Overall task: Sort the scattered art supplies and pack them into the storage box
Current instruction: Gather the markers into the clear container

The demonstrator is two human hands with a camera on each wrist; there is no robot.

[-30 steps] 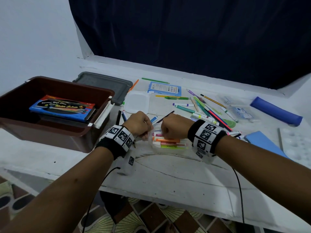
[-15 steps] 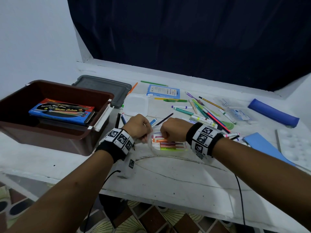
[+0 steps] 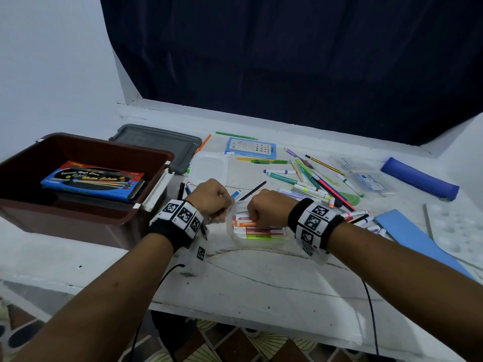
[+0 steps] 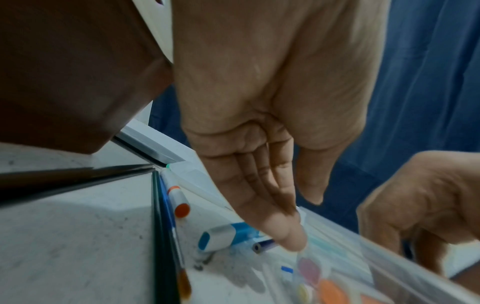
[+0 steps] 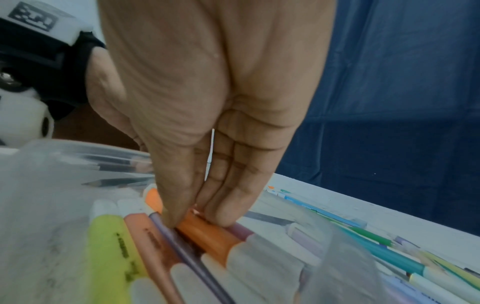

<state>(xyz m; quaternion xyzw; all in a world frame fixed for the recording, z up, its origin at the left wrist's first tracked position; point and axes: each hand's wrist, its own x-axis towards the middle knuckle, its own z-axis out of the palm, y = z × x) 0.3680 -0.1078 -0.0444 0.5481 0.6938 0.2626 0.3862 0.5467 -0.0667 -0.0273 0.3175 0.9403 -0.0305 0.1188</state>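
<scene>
Both hands meet at the clear marker container [image 3: 257, 237] — at the storage box's [image 3: 86, 152] three o'clock; left hand [image 3: 210, 198] pinches its rim, right hand [image 3: 266, 207] pinches an orange marker [image 5: 205, 234] inside.

1. Both forearms reached forward over the white table [image 3: 261, 278], wrists banded, hands close together but apart.
2. The left hand [image 3: 209, 198] was knuckles-up, its fingertips [image 4: 291, 236] pinching the clear container [image 3: 257, 241] at its left rim.
3. The right hand [image 3: 266, 207] reached inside that container, thumb and fingers [image 5: 228, 214] pinching an orange marker [image 5: 205, 232].
</scene>
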